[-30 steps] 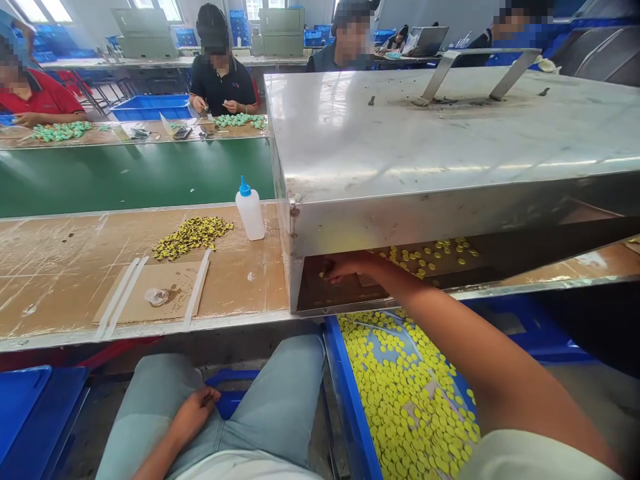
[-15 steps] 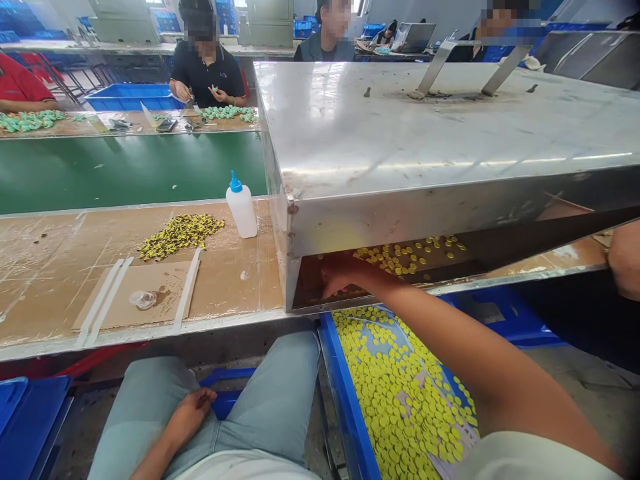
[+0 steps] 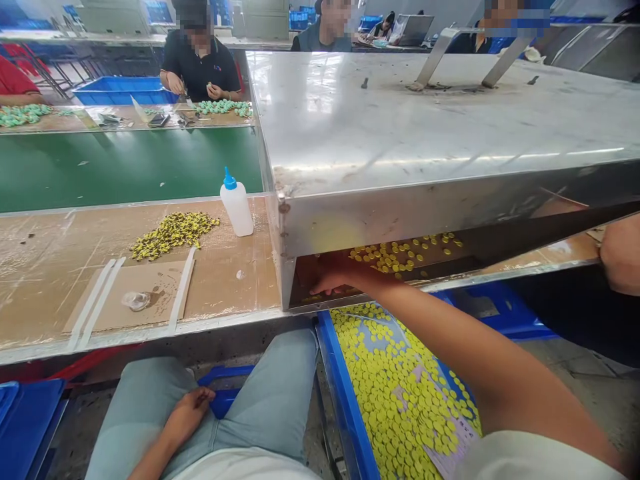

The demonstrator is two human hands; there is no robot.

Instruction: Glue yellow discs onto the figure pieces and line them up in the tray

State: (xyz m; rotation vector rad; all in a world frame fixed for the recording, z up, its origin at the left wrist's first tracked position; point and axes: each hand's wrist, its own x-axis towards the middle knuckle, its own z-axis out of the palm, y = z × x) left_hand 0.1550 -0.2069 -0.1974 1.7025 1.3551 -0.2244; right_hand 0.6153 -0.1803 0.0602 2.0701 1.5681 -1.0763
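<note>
My right hand [image 3: 333,275] reaches beneath a metal hood [image 3: 425,127], close to its left wall. Shadow covers much of that hand; a finger points down and left, and its grip is unclear. Several small yellow discs [image 3: 395,257] lie spread out under the hood, to the right of the hand. Below my right forearm, a blue tray [image 3: 345,400] holds many similar yellow discs [image 3: 400,393]. My left hand [image 3: 189,415] rests on my thigh, fingers curled together, with nothing visible in it.
On the bench left of the hood are a white bottle with a blue cap [image 3: 237,208], a pile of small yellow-and-black pieces [image 3: 173,233] and a small clear cup [image 3: 136,301] on taped cardboard [image 3: 165,283]. Co-workers sit across a green belt [image 3: 125,163]; another person's arm [image 3: 620,257] is at right.
The view has shifted slightly. Under the hood my right hand's fingers have moved a little, still near the left wall. My left hand stays on my thigh.
</note>
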